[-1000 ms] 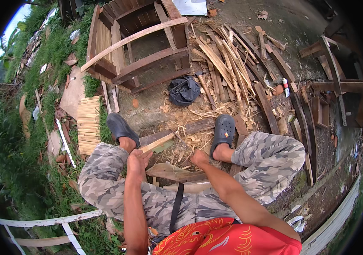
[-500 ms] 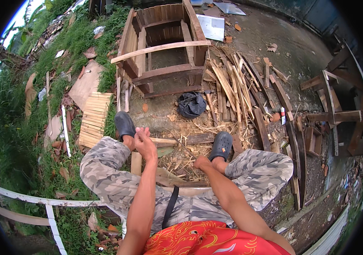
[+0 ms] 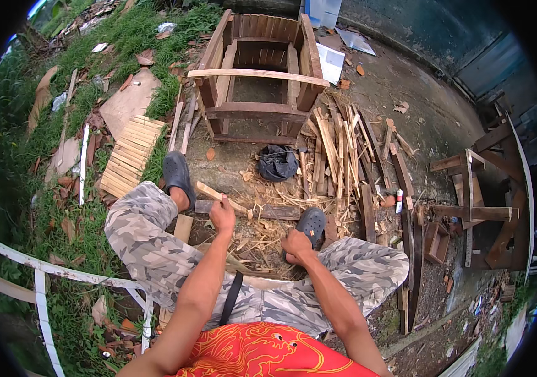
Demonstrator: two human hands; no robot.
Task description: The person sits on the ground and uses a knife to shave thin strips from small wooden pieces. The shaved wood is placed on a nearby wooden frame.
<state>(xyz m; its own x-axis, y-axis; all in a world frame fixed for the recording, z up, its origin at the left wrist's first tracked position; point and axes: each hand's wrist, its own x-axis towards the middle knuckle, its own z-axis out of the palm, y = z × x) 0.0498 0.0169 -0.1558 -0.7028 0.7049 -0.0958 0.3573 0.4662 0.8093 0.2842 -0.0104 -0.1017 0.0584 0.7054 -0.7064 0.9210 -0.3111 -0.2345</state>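
Note:
My left hand (image 3: pixel 222 215) is closed around a short pale wood strip (image 3: pixel 210 190), which slants between my feet over the ground. A little nearer and to the right, my right hand (image 3: pixel 298 243) is closed in a fist beside my right shoe (image 3: pixel 311 225). The thin dark tool seen in it earlier hardly shows now. Beyond the strip lies a dark wood board (image 3: pixel 274 212) among pale shavings (image 3: pixel 259 235). A flat wood block (image 3: pixel 183 228) rests next to my left leg.
A wooden frame (image 3: pixel 256 112) stands ahead, with a pale slat across its top. Split wood strips (image 3: pixel 337 147) are heaped to its right, near a black bag (image 3: pixel 277 162) and a hammer (image 3: pixel 303 168). Joined slats (image 3: pixel 131 156) lie on the left; wooden furniture (image 3: pixel 479 213) is at right.
My left hand has gone from open fingers to a grip on the wood strip, moving nearer. My right hand stays closed; its thin tool no longer shows clearly. The view has shifted.

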